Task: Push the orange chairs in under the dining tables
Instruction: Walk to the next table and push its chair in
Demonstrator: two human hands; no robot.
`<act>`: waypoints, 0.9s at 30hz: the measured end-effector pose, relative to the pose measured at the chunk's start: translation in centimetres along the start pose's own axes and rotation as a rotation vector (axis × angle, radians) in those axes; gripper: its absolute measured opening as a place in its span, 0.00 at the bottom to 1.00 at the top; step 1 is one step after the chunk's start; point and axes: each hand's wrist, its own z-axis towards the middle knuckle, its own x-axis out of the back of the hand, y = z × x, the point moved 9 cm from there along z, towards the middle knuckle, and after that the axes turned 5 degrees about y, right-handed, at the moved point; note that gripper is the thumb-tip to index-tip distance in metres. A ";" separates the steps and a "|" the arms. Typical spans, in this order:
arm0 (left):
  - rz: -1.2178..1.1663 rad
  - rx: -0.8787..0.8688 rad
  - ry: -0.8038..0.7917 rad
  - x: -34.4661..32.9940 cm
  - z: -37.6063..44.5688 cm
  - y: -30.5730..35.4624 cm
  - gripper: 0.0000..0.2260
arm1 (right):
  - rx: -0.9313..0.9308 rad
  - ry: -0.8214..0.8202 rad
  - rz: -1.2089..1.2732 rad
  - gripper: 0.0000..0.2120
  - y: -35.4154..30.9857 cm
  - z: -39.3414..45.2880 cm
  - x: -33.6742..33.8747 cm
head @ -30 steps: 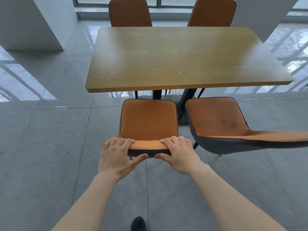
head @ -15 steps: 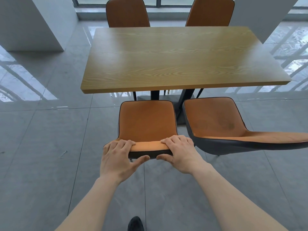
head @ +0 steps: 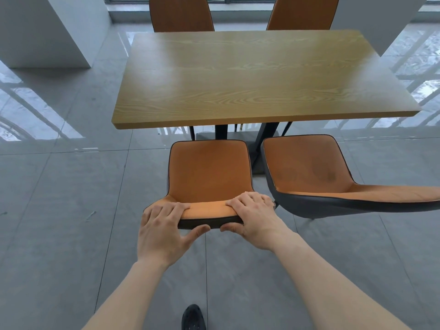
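An orange chair (head: 209, 172) with a dark shell stands in front of me, its seat facing the wooden dining table (head: 257, 77). My left hand (head: 164, 229) and my right hand (head: 254, 217) both grip the top edge of its backrest, fingers over the orange side, thumbs on the dark back. Its seat front sits just short of the table's near edge. A second orange chair (head: 309, 167) stands to its right, also out from the table, its backrest reaching to the right edge of view.
Two more orange chairs (head: 181, 15) (head: 302, 13) are tucked at the table's far side. The table's dark pedestal base (head: 238, 136) lies between the near chairs. White pillars (head: 47, 32) (head: 381, 20) stand left and right. My shoe (head: 192, 317) is on the grey tiles.
Held in both hands, the chair has slid a little toward the table, and the view has moved forward with it. The second chair has not moved.
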 end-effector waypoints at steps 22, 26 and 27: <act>0.049 0.010 -0.091 0.3 -0.1 0.4 0.42 | -0.052 0.086 -0.039 0.33 -0.1 -1.3 0.4; 0.044 -0.002 -0.151 0.7 0.0 0.7 0.42 | -0.104 0.049 -0.048 0.37 -0.4 -2.0 1.0; 0.045 -0.008 -0.161 0.9 0.0 0.9 0.42 | -0.117 0.037 -0.047 0.38 -0.5 -2.2 1.2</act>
